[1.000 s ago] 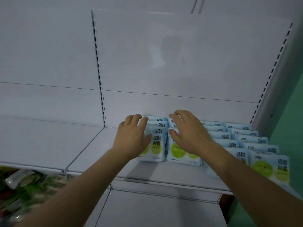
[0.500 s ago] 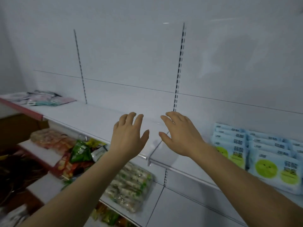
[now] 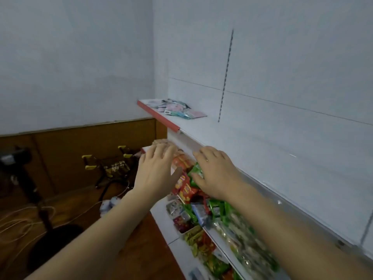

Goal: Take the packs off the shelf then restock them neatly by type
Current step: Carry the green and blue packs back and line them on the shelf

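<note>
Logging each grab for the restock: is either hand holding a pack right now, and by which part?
Nothing is held. The left hand and right hand are both open and empty, no grip on any pack.

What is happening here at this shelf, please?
A person is reaching out with both hands in front of a white shop shelf. The left hand and the right hand are open, with straight fingers, and hold nothing. A small heap of pastel packs lies at the far end of the upper shelf. Below the hands, the lower shelves hold mixed red and green snack bags. No pack has been picked up at this moment.
</note>
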